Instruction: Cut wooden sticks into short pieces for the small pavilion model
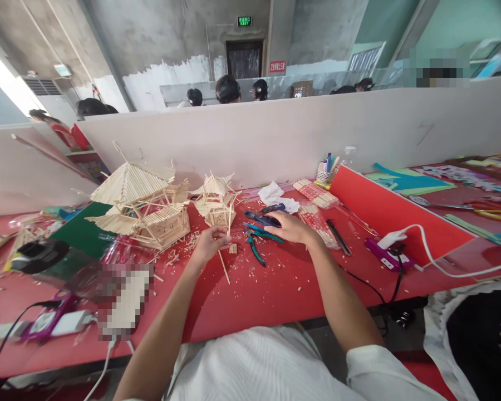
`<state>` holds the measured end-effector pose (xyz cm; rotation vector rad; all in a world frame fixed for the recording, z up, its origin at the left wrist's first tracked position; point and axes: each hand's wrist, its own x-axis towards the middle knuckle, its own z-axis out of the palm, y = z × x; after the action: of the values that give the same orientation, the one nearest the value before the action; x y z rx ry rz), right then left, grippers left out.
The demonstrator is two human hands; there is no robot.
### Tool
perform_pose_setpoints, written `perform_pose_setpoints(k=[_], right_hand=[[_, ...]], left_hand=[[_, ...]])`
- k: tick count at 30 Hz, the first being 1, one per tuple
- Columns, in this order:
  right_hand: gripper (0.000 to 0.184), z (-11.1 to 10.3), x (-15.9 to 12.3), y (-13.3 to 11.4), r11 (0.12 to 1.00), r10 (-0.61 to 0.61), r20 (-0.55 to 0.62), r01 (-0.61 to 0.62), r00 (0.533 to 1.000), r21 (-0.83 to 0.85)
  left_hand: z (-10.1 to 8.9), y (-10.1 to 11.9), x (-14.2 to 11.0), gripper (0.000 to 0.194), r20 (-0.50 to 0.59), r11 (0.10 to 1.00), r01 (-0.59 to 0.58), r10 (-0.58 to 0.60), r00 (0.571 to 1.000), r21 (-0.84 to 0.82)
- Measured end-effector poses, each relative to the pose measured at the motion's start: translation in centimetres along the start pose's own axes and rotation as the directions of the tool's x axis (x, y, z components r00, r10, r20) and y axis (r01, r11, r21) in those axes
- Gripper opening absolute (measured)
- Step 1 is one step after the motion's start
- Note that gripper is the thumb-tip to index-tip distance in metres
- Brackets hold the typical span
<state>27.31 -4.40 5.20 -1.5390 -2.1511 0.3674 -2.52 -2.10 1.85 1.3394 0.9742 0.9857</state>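
My left hand (212, 243) is closed, pinching a thin wooden stick (229, 216) that points upward in front of the smaller stick-built pavilion model (215, 200). Below its fingers are a short bundle of cut sticks (232, 248) and a longer loose stick (224, 268). My right hand (291, 228) reaches over the tools with its fingers stretched out, palm down. Under and beside its fingertips are teal-handled pliers (256, 250) and a dark blue-handled tool (254, 218); whether the fingers touch them is hard to tell. A larger pavilion model (140, 206) stands to the left.
Wood scraps litter the red table (250, 306). Packs of sticks (315, 193), a crumpled tissue (273, 194) and a black pen-like tool (338, 236) lie right of centre. A red board (384, 217) stands at right, near a purple power strip (388, 255). A dark bottle (58, 264) lies left.
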Motion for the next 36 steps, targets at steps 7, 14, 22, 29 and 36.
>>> perform_pose_setpoints(k=[7, 14, 22, 29, 36], right_hand=[[0.045, 0.9, -0.2, -2.2, 0.988, -0.123, 0.168, 0.104, 0.978, 0.118], [0.039, 0.9, -0.3, -3.9, 0.980, -0.141, 0.270, 0.095, 0.952, 0.177], [0.042, 1.1, -0.2, -4.6, 0.974, -0.136, 0.253, 0.083, 0.958, 0.210], [0.041, 1.8, 0.0, -4.5, 0.973, -0.133, 0.288, 0.069, 0.948, 0.222], [0.041, 1.9, 0.0, -4.5, 0.975, -0.131, 0.274, 0.073, 0.953, 0.212]], left_hand=[[0.5, 0.6, -0.7, 0.058, 0.041, 0.998, 0.041, -0.039, 0.998, -0.055], [0.6, 0.7, -0.7, 0.062, 0.081, 0.997, 0.075, -0.072, 0.994, -0.036], [0.5, 0.4, -0.5, 0.058, 0.074, 0.995, 0.101, -0.100, 0.992, -0.008], [0.4, 0.4, -0.5, 0.052, 0.058, 0.989, 0.146, -0.146, 0.988, 0.006], [0.3, 0.5, -0.7, 0.052, 0.072, 0.989, 0.146, -0.147, 0.986, 0.019]])
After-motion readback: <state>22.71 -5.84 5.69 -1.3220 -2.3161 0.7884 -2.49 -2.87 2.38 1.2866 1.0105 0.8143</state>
